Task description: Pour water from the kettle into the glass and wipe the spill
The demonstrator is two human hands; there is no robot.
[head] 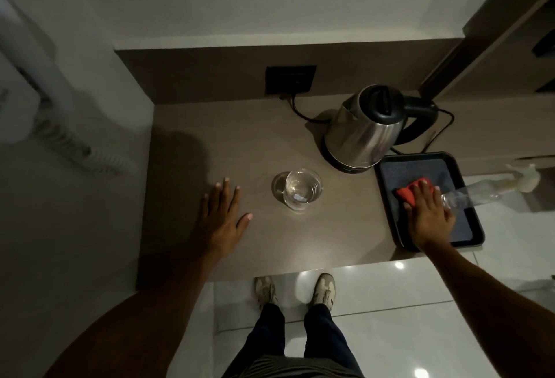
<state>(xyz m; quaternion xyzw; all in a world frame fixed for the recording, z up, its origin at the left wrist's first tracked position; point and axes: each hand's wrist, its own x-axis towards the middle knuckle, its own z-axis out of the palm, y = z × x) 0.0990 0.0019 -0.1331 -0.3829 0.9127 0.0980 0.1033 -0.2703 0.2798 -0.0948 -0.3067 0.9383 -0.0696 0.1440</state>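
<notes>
Shiny steel kettle [365, 128] stands upright, handle pointing away from the glass [301, 189]; right hand [429, 212] fingers spread flat on red cloth [410, 193], left hand [222, 215] splayed open.

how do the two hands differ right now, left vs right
The left hand lies flat with fingers spread on the bare counter, touching nothing else; the right hand rests on a red cloth inside the black tray. The left is left of the glass, the right is right of it. Both are palm down.
</notes>
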